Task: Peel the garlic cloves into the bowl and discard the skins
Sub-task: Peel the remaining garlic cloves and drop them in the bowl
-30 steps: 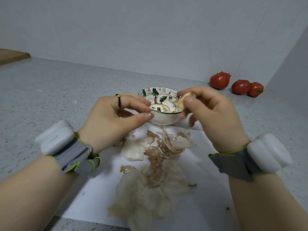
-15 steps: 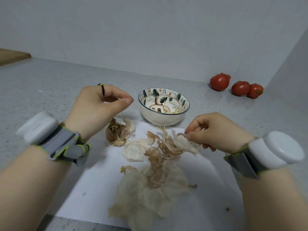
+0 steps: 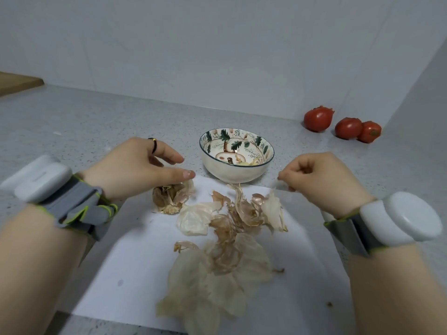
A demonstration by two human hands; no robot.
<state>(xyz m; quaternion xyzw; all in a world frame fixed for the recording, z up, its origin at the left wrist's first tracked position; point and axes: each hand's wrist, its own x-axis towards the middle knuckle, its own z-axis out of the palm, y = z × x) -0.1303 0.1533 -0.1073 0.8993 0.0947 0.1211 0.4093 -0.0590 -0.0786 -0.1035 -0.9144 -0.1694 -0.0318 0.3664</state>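
garlic head (image 3: 169,198) just under left hand (image 3: 135,166)

Home kitchen, speckled grey countertop (image 3: 96,122), tomatoes (image 3: 318,118) in tiled corner, patterned bowl (image 3: 235,174)

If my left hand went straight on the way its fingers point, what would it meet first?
Probably the patterned bowl, just beyond the left hand; how high the hand hangs is unclear.

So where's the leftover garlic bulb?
In the head view, the brownish papery garlic bulb lies on the far left corner of the white paper sheet, below the left hand, left of the leaf-patterned ceramic bowl.
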